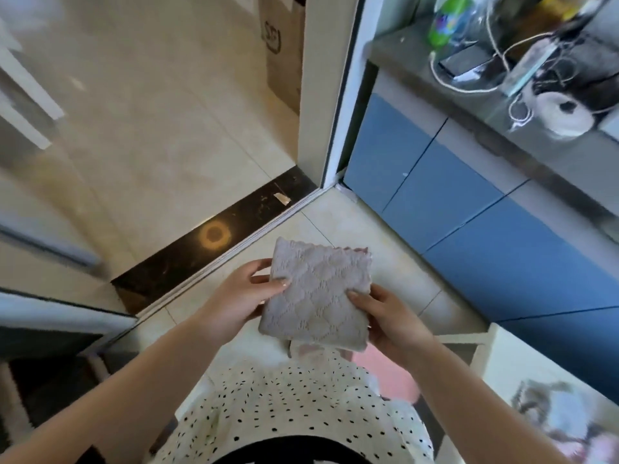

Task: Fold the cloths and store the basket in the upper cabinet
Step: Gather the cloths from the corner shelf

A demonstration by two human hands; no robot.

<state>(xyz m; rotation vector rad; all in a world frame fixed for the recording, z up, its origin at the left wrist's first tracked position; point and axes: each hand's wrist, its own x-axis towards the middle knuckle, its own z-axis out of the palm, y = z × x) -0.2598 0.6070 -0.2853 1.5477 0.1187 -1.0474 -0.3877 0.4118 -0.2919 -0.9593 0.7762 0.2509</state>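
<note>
Blurred clutter [566,426], cut off lower right

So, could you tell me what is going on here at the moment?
A person standing by the blue lower cabinets holds a pale, textured cloth in front of them with both hands. It is already folded into a rough square. The left hand grips its left edge and the right hand its lower right edge, thumbs on top. The countertop above the cabinets carries cables and a roll of tape. No upper cabinet is in view.
</note>
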